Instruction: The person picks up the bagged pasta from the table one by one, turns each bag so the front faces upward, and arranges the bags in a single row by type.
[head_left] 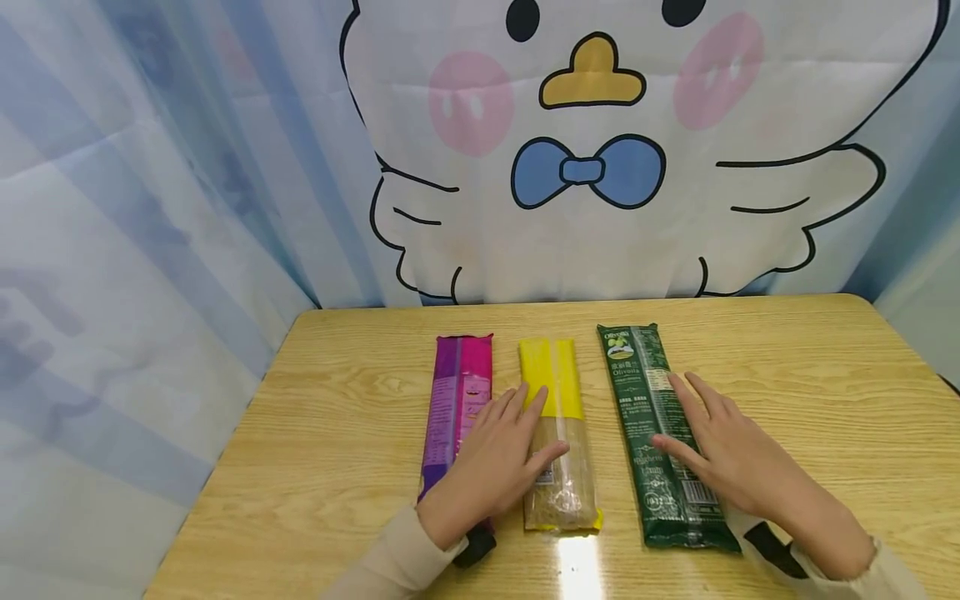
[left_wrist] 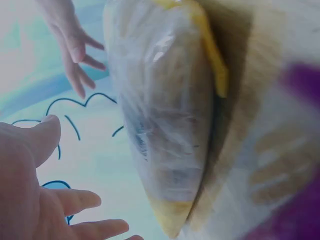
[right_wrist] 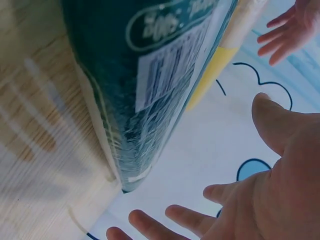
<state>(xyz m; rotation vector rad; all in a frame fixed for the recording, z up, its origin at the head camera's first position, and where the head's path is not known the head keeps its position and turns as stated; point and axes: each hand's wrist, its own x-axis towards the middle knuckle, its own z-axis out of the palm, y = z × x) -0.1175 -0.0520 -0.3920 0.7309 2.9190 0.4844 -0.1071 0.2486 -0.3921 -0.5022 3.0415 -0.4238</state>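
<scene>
Where the tabletop (head_left: 337, 425) meets the back of the scene, a pale cloth (head_left: 585, 250) hangs as a wall, printed with a large white cartoon figure wearing a blue bow tie (head_left: 582, 171). Blue-and-white fabric (head_left: 150, 208) drapes down the left side in soft folds. The tabletop has a light, yellowish wood grain, rounded far corners and a bright patch of glare (head_left: 580, 567) near its front edge.

Three long, flat packages lie on it, apart from one another and pointing away from the person. The purple-and-pink package (head_left: 442, 417) is on the left, partly hidden by an arm. In the middle is the yellow package (head_left: 561, 417), opaque at its far end and clear lower down, where crinkled, shiny film shows tan contents. To the right, the dark green package (head_left: 645, 417) sits slightly slanted, its glossy wrapper bearing pale print, a lengthwise seam and a barcode (right_wrist: 172, 62).

The left hand (head_left: 501, 454) is over the yellow package, its grip loose and holding nothing, fingers spread. The right hand (head_left: 738, 462), equally relaxed and without a hold, is over the green package's right edge. Cream sleeves (head_left: 397, 558) cover both forearms.
</scene>
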